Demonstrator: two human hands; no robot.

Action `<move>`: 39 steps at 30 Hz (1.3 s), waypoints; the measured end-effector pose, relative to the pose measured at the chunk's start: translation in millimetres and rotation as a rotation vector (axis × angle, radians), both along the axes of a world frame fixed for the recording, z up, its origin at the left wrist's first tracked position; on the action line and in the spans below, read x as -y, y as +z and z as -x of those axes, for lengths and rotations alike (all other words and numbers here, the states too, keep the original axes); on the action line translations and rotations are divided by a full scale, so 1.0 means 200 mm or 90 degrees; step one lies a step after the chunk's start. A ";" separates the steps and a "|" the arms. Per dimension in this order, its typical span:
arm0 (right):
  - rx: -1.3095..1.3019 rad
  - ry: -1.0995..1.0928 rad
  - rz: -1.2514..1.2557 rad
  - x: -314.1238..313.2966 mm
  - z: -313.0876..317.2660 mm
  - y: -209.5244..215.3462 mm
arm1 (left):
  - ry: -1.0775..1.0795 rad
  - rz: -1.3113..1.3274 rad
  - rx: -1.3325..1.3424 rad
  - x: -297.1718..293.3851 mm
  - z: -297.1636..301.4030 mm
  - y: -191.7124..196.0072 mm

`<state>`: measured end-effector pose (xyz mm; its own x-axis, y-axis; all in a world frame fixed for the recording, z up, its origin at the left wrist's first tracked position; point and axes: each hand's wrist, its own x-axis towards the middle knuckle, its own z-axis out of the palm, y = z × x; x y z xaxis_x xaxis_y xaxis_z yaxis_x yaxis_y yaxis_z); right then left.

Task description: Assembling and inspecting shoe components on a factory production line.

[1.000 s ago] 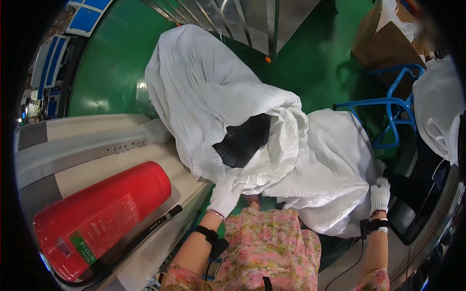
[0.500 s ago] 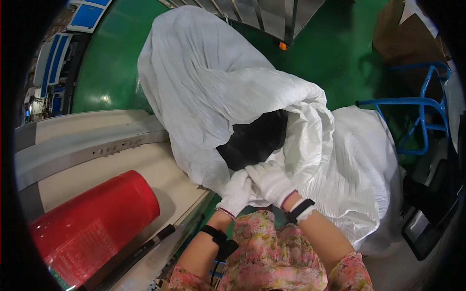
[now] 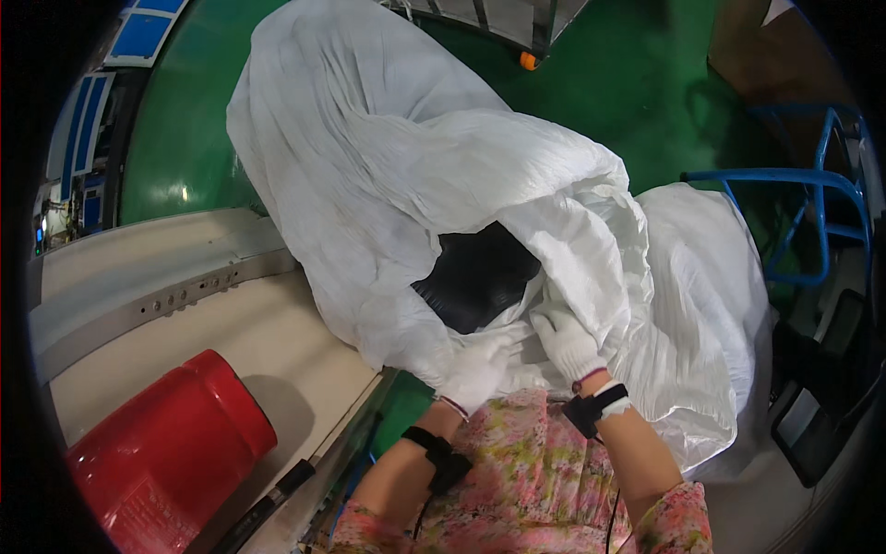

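Observation:
A big white woven sack (image 3: pixel 369 148) fills the middle of the head view, its mouth gaping toward me. Inside the mouth shows something black and smooth with a few creases (image 3: pixel 475 277); what it is I cannot tell. My left hand (image 3: pixel 480 369), in a white knit glove, is closed on the near rim of the sack. A little to the right and higher, my gloved right hand (image 3: pixel 568 346) grips the gathered rim, fingers partly hidden in the folds. The two hands are apart. Black straps circle both wrists.
A red cylinder (image 3: pixel 175 452) lies on the beige surface (image 3: pixel 221 328) at left, beside a metal rail (image 3: pixel 175 294). Another white sack (image 3: pixel 701 277) bulges at right, near a blue tubular frame (image 3: pixel 812 185). A metal cart (image 3: pixel 544 23) stands behind on the green floor (image 3: pixel 628 102).
My hands, close together before, have parted; the right moved right and the left slightly right and nearer me. The sack's mouth has narrowed, covering more of the black thing.

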<state>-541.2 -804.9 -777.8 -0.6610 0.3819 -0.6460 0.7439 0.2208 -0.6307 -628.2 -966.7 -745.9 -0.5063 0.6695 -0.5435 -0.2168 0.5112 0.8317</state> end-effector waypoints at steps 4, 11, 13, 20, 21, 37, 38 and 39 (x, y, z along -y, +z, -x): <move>-0.053 -0.410 0.385 0.10 0.12 0.19 | 0.139 0.219 -0.008 0.02 0.19 0.01; -0.059 -0.630 0.630 0.23 0.18 -0.04 | 0.101 0.213 -0.097 -0.06 0.37 -0.14; -0.075 -0.729 0.699 0.25 0.26 0.04 | 0.189 0.158 0.031 -0.02 0.41 -0.20; -0.052 -0.603 0.442 0.23 0.37 -0.05 | 0.359 0.117 0.200 -0.14 0.51 -0.31; -0.096 -0.362 0.115 0.22 0.35 -0.11 | 0.352 0.112 0.200 -0.18 0.52 -0.33; -0.013 -0.550 0.506 0.07 0.40 0.04 | 0.345 0.057 0.128 -0.31 0.64 -0.43; -0.015 -0.551 0.510 0.07 0.40 0.07 | 0.341 0.067 0.120 -0.31 0.64 -0.40; 0.025 -0.542 0.544 0.06 0.41 0.10 | 0.337 0.077 0.108 -0.30 0.65 -0.37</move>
<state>-623.1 -817.5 -757.3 -0.3788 0.1253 -0.9170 0.4707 -0.8270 -0.3075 -758.2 -905.8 -818.9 -0.6554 0.2758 -0.7031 -0.5947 0.3854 0.7055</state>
